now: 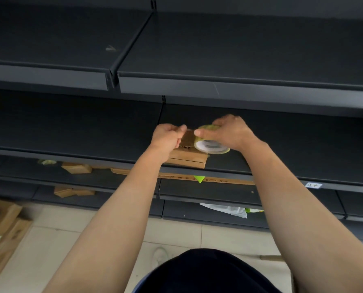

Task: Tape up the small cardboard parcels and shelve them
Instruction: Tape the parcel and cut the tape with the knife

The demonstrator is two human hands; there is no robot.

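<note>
A person stands facing dark shelving, both bare arms stretched forward. A small brown cardboard parcel (189, 159) lies flat near the front edge of a dark grey metal shelf (91, 132), with its top flap partly raised.

Directly above the parcel, the right hand (229, 132) grips a roll of clear yellowish packing tape (211, 145), with the fingers curled over the top of the roll and the thumb against its near side. Just left of the roll, also above the parcel, the left hand (169, 137) has its fingers closed tight, pinching the loose end of the tape. A short strip is stretched between the two hands.

Below and to the left of the parcel, two more little cardboard boxes (77, 167) sit on lower shelves. Just beneath the parcel lies a long flat cardboard sheet (229, 181) marked with a green triangle. Lower and to the right is a crumpled white plastic bag (225, 210). Far below and to the left, large cardboard cartons (2, 225) stand on a pale tiled floor (112, 235).
</note>
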